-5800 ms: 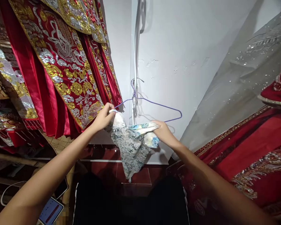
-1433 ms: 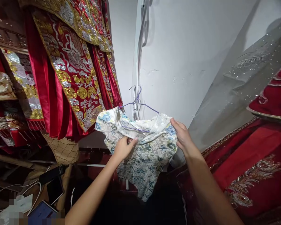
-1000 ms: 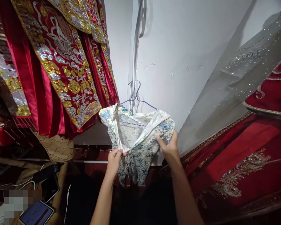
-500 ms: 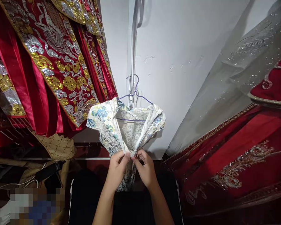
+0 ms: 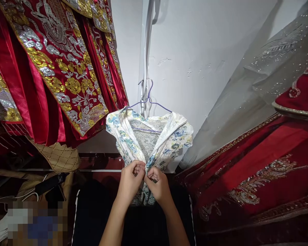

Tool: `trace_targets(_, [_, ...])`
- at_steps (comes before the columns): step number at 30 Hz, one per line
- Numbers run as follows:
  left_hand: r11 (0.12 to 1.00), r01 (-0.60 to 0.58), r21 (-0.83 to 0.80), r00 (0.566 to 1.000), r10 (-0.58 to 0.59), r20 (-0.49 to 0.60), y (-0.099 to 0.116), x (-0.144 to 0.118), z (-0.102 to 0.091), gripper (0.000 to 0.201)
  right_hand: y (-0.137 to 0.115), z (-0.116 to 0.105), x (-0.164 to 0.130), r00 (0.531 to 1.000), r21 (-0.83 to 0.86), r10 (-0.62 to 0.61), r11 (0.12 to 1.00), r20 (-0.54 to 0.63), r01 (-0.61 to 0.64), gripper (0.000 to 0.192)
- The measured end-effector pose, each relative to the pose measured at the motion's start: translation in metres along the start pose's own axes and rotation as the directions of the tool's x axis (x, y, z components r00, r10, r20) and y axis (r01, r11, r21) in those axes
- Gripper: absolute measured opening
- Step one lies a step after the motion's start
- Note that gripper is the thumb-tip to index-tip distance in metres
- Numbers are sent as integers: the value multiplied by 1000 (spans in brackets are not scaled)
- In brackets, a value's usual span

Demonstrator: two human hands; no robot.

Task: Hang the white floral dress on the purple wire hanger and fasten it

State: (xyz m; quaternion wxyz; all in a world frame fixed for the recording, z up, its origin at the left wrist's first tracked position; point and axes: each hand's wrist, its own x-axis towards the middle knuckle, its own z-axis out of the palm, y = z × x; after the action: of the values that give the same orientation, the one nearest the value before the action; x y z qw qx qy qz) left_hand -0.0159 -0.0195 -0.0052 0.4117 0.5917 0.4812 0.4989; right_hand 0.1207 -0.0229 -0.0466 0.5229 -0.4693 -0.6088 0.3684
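A white shirt with a blue and yellow floral print [image 5: 178,138] hangs on a purple wire hanger [image 5: 149,99] in front of me. Its collar lies open in a deep V. At the bottom of that V, my left hand [image 5: 131,177] pinches one front edge of the shirt. My right hand [image 5: 157,181] pinches the other front edge right beside it. The two edges meet between my fingertips. Whether a button is between them is hidden by the fingers. Below my hands the lower part of the shirt hangs down over my dark lap.
Red garments with gold and silver embroidery [image 5: 74,85] hang at the left. A sheer sparkly dress [image 5: 236,92] and a red beaded dress [image 5: 267,160] are at the right. Behind is a white wall [image 5: 190,41]. A wooden chair [image 5: 69,188] with dark items and a cable stands lower left.
The front edges are drawn together, and the right side of the shirt is spread flatter and farther right. My fingers remain pinched at the bottom of the V.
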Motion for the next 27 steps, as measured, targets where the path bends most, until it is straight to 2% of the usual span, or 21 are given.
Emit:
trace_targets(6, [1000, 8, 29, 999, -8, 30, 4, -2, 1, 19, -1, -3, 1, 1000, 14, 27, 1000, 1, -27, 28])
trace_targets(12, [997, 10, 80, 999, -13, 34, -1, -1, 6, 23, 1, -6, 3, 999, 6, 39, 999, 27, -39, 34])
trace_targets(16, [1000, 14, -10, 994, -13, 105, -3, 2, 3, 31, 5, -9, 1, 998, 30, 36, 999, 54, -38, 31])
trace_targets(20, [979, 77, -191, 987, -48, 151, -7, 3, 0, 30, 9, -9, 0, 998, 52, 46, 997, 40, -48, 32])
trace_targets(22, [926, 187, -329, 975, -133, 180, -9, 4, -1, 31, 10, -9, 0, 998, 96, 55, 994, 41, -58, 32])
trace_targets(25, [759, 365, -539, 929, -258, 266, -6, 12, -2, 31, 9, -8, 0, 997, 164, 54, 985, 63, -63, 31])
trace_targets(27, [640, 387, -664, 922, -262, 285, 5, 25, -5, 29, 9, -8, 0, 997, 179, 42, 982, 65, -53, 31])
